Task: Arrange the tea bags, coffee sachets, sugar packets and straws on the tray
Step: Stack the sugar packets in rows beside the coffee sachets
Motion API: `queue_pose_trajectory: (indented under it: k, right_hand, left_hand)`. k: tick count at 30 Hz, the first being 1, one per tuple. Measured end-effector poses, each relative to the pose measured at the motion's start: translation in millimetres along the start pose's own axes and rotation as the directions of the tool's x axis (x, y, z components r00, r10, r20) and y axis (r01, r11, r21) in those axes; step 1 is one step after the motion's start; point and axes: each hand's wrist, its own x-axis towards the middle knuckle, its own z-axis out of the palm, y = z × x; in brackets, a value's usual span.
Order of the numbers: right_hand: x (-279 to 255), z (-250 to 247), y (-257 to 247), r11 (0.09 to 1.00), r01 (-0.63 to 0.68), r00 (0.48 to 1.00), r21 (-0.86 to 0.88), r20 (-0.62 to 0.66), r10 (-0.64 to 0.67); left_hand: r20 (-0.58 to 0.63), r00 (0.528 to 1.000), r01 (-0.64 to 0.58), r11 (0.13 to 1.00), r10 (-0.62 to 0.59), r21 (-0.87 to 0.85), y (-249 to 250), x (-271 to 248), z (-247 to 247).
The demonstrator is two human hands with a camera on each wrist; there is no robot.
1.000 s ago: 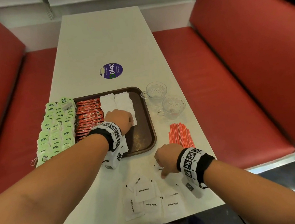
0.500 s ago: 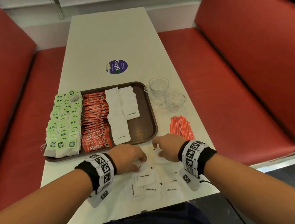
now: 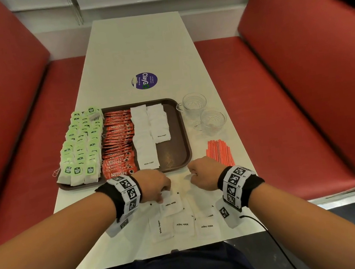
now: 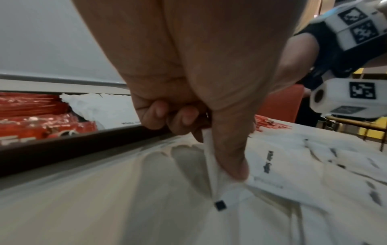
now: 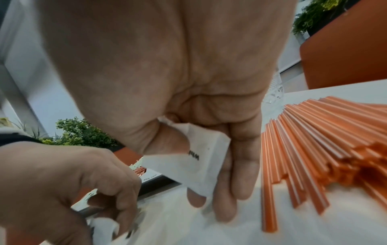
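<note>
In the head view both hands' fingers curl under, hidden. The left hand (image 3: 153,185) covers the near rim of the tray (image 3: 184,133). Print on the loose sugar packets (image 4: 310,159) beside it is blurred, perhaps unreadable.

Matt white paper on the sugar packets (image 3: 174,204), glossy red foil-like wrap on the coffee sachets (image 3: 119,150). Smooth brown plastic tray (image 3: 180,134), clear cut glass cups (image 3: 194,105), smooth pale table (image 3: 139,47).

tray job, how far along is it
Done: green tea bags, red coffee sachets and two rows of white sugar packets on the brown tray. In hand: left hand and right hand each pinch a packet. Left: loose packets, orange straws.
</note>
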Motion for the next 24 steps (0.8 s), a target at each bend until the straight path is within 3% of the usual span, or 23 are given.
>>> queue_pose_trajectory:
  k: [3,7,12,16,21,24]
  right_hand:
    - [2,0,1,0.995,0.008,1.0,0.096,-0.005,-0.008]
    - [2,-5,-3,0.973,0.075,0.997,0.218,-0.051,-0.066]
    - [13,-10,-11,0.962,0.233,0.96,0.139,-0.189,-0.205]
    - [24,-16,-10,0.958,0.264,0.921,0.114,-0.326,-0.215]
    - [31,-23,-7,0.952,0.261,0.931,0.162,-0.303,-0.204]
    - [34,-28,-7,0.935,0.212,0.947,0.284,-0.296,-0.125]
  left_hand:
    - [-0.11,0.993,0.026,0.999,-0.029,-0.03,-9,-5,-8]
    - [-0.321,0.943,0.026,0.982,-0.086,-0.188,-22,-13,-23]
    - [-0.497,0.855,-0.02,0.95,-0.146,-0.313,-29,-15,-38]
    - [-0.539,0.823,-0.042,0.928,-0.178,-0.37,-34,-10,-43]
    - [-0.512,0.833,-0.025,0.909,-0.211,-0.416,-48,4,-48]
    - [-0.511,0.805,0.052,0.893,-0.303,-0.448,-60,19,-53]
